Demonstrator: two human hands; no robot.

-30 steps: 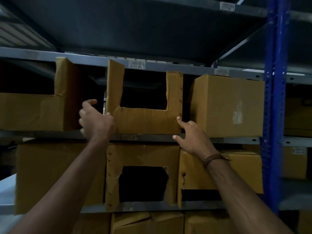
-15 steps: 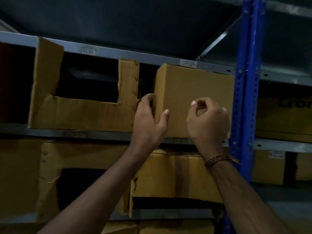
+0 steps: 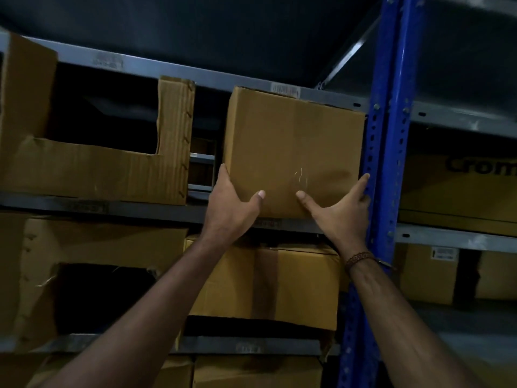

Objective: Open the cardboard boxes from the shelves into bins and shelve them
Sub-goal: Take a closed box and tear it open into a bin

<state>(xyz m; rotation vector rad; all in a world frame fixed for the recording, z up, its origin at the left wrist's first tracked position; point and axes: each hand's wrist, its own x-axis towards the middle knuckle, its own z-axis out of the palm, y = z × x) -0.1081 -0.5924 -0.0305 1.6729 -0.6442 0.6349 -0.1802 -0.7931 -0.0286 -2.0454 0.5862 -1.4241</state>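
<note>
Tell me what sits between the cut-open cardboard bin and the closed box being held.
Head view: a dark gap between cut-open cardboard bin and closed brown cardboard box, nothing in it.

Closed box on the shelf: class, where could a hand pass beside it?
Left of the closed box, a dark gap before the cut-open bin gives room; the left hand reaches in there. Right is crowded: the right hand squeezes against the blue upright.

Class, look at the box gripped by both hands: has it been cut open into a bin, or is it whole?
Whole. The box shows an uncut front face, unlike the cut-out bin beside it.
</note>
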